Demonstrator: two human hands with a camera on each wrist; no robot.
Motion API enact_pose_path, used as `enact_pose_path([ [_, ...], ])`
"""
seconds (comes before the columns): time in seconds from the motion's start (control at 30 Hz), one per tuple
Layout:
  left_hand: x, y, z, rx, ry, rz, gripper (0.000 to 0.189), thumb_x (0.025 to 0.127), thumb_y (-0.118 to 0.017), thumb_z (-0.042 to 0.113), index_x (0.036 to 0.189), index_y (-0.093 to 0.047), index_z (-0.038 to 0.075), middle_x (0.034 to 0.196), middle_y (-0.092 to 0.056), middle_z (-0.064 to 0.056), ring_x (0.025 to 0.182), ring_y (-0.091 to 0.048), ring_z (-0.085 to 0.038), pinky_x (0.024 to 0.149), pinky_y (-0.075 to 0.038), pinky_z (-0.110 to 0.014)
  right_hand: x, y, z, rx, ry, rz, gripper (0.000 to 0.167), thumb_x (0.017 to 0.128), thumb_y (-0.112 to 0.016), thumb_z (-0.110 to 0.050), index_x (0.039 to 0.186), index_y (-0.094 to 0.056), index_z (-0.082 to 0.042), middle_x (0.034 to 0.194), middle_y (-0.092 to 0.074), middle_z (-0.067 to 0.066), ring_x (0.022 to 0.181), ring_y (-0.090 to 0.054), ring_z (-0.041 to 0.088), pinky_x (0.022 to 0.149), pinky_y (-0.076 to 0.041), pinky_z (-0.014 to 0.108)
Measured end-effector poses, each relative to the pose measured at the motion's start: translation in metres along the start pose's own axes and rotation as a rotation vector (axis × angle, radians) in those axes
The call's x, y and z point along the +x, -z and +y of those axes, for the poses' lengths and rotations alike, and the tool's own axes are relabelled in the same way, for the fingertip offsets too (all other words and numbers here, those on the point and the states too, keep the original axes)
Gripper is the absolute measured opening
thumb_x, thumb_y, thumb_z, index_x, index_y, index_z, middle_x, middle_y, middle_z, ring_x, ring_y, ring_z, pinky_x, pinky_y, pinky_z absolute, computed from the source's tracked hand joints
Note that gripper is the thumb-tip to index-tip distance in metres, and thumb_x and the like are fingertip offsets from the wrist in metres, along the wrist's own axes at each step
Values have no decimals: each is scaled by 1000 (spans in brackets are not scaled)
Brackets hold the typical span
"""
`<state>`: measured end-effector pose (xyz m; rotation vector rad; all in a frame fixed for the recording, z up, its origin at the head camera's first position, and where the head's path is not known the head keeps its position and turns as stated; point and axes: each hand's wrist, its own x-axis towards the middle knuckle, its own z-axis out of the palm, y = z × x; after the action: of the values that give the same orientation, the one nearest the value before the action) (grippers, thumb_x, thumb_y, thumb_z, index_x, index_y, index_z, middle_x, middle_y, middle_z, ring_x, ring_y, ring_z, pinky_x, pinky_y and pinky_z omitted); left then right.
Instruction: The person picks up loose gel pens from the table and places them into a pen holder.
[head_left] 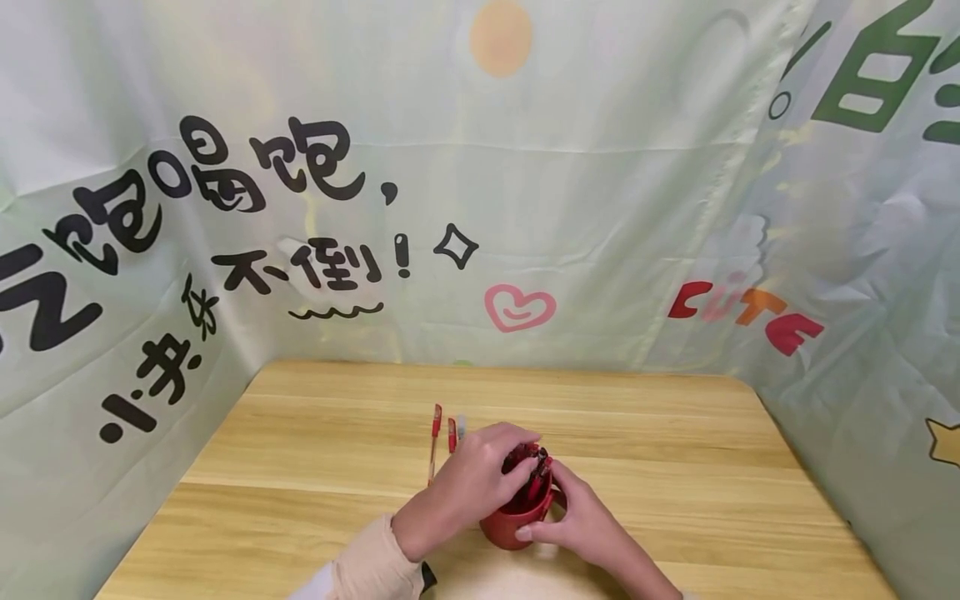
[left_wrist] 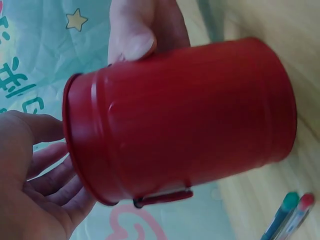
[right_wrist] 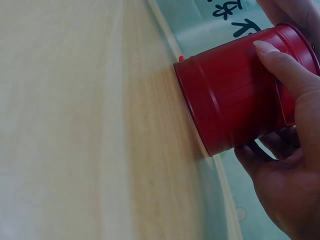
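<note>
A red cup (head_left: pixel 501 531) with a small side handle stands near the front middle of the table, filling much of the left wrist view. Several red and dark pens (head_left: pixel 537 483) stick up inside it. My right hand (head_left: pixel 592 521) grips the cup's right side; in the right wrist view its thumb (right_wrist: pixel 280 62) lies along the wall and the other fingers pass underneath by the handle (right_wrist: pixel 285 107). Over the cup's mouth is my left hand (head_left: pixel 480 467), thumb and forefinger spread apart around the pen tops. Its fingers (left_wrist: pixel 57 177) show loosely bent at the rim.
Left of the cup, a red-capped pen (head_left: pixel 436 425) lies on the wooden table (head_left: pixel 315 450), with a second red-capped pen (head_left: pixel 452 435) and a teal-capped pen (left_wrist: pixel 282 212) side by side. Printed cloth (head_left: pixel 600 233) hangs behind the table and along both sides.
</note>
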<state>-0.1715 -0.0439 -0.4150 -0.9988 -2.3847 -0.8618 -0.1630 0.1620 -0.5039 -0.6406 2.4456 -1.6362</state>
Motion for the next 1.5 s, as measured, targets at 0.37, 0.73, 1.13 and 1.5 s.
enact_pose_path([
  [0.37,9,15,-14,138,-37,112,30,88,-83,16,117,-76,13,117,-75,-2,111,-69,-18,91,-62,-30,2,0,-3,-10,-36,13,83,77,-92,-32,148,-49,-25,144,-62,0,131,-57,8,109,-49,22],
  [0.73,16,19,-40,205,44,156,38,87,-83,14,123,-74,10,125,-72,-7,117,-66,-25,98,-60,-37,2,-1,-4,-24,-85,25,90,73,-94,-34,150,-49,-22,144,-63,0,136,-57,20,112,-48,26],
  [1.13,17,15,-75,271,205,142,47,86,-82,14,131,-69,6,132,-68,-12,122,-64,-33,100,-59,-44,2,-1,-5,-16,-109,27,93,72,-95,-36,152,-47,-24,151,-58,2,144,-50,31,114,-46,25],
  [1.5,9,8,-104,303,367,98,54,85,-82,8,135,-64,1,131,-68,-20,116,-65,-42,97,-59,-48,2,-1,-5,-7,-114,23,94,72,-95,-35,152,-47,-22,150,-59,4,144,-51,32,115,-46,27],
])
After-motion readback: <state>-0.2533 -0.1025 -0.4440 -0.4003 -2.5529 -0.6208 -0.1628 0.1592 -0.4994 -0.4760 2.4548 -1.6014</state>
